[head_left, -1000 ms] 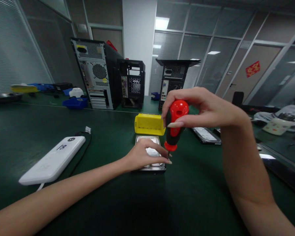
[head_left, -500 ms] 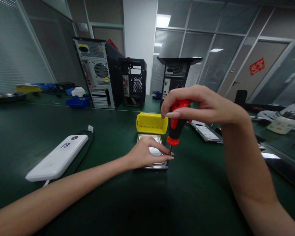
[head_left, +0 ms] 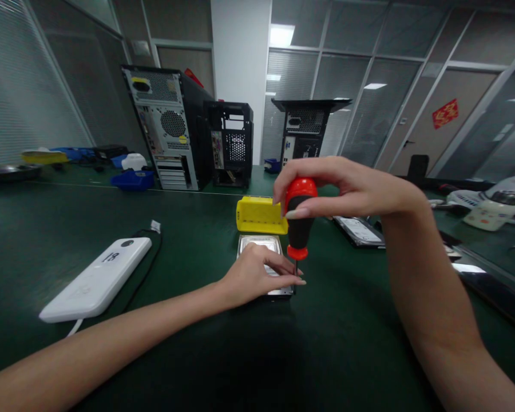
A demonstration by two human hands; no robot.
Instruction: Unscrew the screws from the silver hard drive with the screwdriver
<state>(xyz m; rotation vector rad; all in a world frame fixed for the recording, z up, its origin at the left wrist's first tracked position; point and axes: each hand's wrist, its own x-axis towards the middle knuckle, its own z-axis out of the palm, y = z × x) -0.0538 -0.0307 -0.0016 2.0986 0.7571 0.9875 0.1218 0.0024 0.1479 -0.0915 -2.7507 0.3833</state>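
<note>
A hard drive [head_left: 257,241] lies flat on the green table, partly covered by my left hand [head_left: 257,273]. That hand's thumb and fingers close round the thin shaft of a screwdriver [head_left: 299,226], close to its tip at the drive's right edge. From above, my right hand [head_left: 326,191] grips the red and black handle, which stands nearly upright. The tip itself and any screw under it are hidden by the left fingertips.
Just behind the drive sits a yellow bin [head_left: 261,214]. A white power bank [head_left: 98,277] with cables lies left. Another hard drive [head_left: 360,232] is at right. Computer cases [head_left: 167,126] and a blue bin [head_left: 133,178] stand along the back.
The screwdriver has come more upright, its handle moving left and slightly down with my right hand. My left hand has shifted slightly toward the near edge. The view has moved a little.
</note>
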